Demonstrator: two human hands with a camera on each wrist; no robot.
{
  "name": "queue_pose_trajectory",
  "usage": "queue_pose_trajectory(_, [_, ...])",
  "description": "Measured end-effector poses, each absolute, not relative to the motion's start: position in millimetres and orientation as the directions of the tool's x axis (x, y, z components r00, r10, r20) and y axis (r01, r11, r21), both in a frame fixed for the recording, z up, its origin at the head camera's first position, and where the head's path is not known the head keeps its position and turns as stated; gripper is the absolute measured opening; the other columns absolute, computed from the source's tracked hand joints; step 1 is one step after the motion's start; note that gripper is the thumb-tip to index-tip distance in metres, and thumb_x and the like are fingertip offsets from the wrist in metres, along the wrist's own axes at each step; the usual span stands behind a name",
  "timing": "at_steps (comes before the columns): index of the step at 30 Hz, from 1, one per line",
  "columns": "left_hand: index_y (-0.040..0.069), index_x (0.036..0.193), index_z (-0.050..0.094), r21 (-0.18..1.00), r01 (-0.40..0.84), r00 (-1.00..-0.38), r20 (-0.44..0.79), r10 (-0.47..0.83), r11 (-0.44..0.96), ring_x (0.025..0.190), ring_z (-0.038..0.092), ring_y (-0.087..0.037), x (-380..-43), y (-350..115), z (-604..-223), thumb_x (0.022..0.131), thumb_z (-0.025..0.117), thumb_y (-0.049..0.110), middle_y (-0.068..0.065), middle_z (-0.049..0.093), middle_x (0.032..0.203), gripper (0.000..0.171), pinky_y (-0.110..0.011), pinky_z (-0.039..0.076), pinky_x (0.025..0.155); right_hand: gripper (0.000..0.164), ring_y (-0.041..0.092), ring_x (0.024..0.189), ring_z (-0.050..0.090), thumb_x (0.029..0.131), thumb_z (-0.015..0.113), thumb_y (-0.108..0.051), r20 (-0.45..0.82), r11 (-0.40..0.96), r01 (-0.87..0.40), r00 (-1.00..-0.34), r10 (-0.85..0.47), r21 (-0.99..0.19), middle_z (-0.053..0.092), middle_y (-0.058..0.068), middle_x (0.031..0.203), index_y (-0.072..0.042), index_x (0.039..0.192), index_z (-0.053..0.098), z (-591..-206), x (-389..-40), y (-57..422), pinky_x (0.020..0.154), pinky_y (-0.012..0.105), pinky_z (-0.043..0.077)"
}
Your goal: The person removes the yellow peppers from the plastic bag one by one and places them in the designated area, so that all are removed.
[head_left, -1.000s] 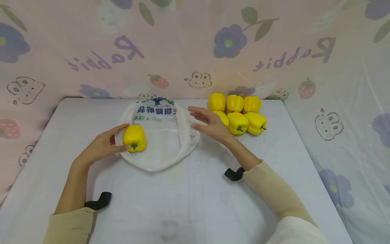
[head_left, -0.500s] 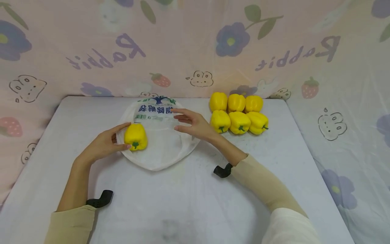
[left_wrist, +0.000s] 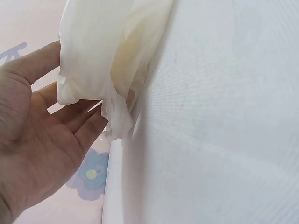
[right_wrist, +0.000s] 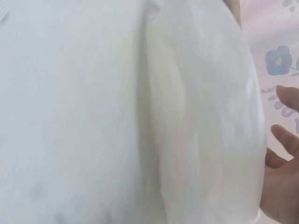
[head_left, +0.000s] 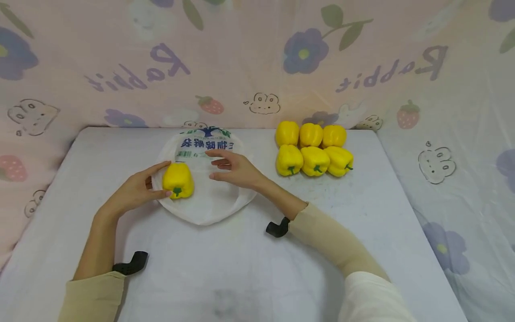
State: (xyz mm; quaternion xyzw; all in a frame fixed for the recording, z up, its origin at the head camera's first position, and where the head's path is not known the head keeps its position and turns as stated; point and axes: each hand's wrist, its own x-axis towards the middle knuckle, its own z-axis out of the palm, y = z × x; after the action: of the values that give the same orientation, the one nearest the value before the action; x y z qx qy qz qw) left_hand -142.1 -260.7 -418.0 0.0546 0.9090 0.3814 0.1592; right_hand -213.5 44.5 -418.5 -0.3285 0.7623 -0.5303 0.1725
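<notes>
A round-mouthed white plastic bag (head_left: pixel 201 219) with blue and green print stands on the table. Inside its left part lies a yellow bell pepper (head_left: pixel 178 181), stem toward me. My left hand (head_left: pixel 134 190) holds the bag's left rim, thumb and forefinger close beside the pepper. In the left wrist view the bag's wall hides the fingertips, and yellow shows faintly through it. Over the bag's right half hovers my right hand (head_left: pixel 237 170), fingers spread and slightly bent, with nothing in them. In the right wrist view its fingers (right_wrist: pixel 286 140) show beyond the bag's wall.
Two rows of yellow bell peppers (head_left: pixel 314 152) sit together on the table at the back right. A white cloth covers the table (head_left: pixel 241 273). Behind it hangs a printed curtain (head_left: pixel 233 58). A black device (head_left: pixel 132 263) sticks out from each sleeve.
My right hand has moved left from beside the peppers at the bag's right rim to above the bag's mouth. The left hand, the bag and the peppers stay about where they were.
</notes>
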Motion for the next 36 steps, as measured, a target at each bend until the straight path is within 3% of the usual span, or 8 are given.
queue_pose_trajectory(9, [0.020,0.159,0.025,0.713,-0.028,-0.941,-0.255,0.221,0.700,0.131,0.040,-0.048,-142.2,-261.7,-419.0,0.088,0.076,0.037,-0.028,0.030,0.156,0.089,-0.066,0.035,0.104,0.066,0.018,0.124,0.056,0.089,0.076,-0.022,0.035,0.257,-0.292,-0.720,-0.693,-0.921,0.048,0.010,0.148,-0.012,0.148,0.046,-419.4,-212.7,16.2,0.101,0.021,0.045])
queue_pose_trajectory(17, [0.020,0.159,0.026,0.738,-0.013,-0.943,-0.233,0.237,0.675,0.126,0.043,-0.045,-143.3,-260.9,-419.6,0.087,0.077,0.033,-0.028,0.033,0.154,0.088,-0.066,0.036,0.104,0.071,0.019,0.124,0.057,0.089,0.076,-0.028,-0.046,0.335,-0.262,-0.722,-0.690,-0.905,0.048,0.007,0.149,-0.018,0.151,0.043,-425.4,-213.4,-1.0,0.096,0.019,0.047])
queue_pose_trajectory(27, [0.019,0.159,0.026,0.738,0.014,-0.943,-0.214,0.254,0.674,0.126,0.045,-0.045,-144.9,-259.5,-420.0,0.088,0.077,0.032,-0.028,0.034,0.153,0.088,-0.065,0.037,0.104,0.082,0.019,0.123,0.057,0.088,0.073,-0.045,-0.179,0.480,-0.208,-0.746,-0.641,-0.852,0.048,0.004,0.150,-0.028,0.156,0.032,-432.3,-214.1,-21.8,0.092,0.028,0.052])
queue_pose_trajectory(36, [0.018,0.159,0.026,0.726,0.007,-0.944,-0.222,0.244,0.687,0.129,0.042,-0.047,-143.3,-259.5,-421.9,0.088,0.076,0.031,-0.028,0.033,0.154,0.088,-0.065,0.037,0.103,0.078,0.015,0.122,0.054,0.087,0.073,-0.049,-0.188,0.503,-0.224,-0.743,-0.642,-0.834,0.052,0.001,0.146,-0.025,0.153,0.038,-438.5,-211.4,-32.4,0.100,0.024,0.046])
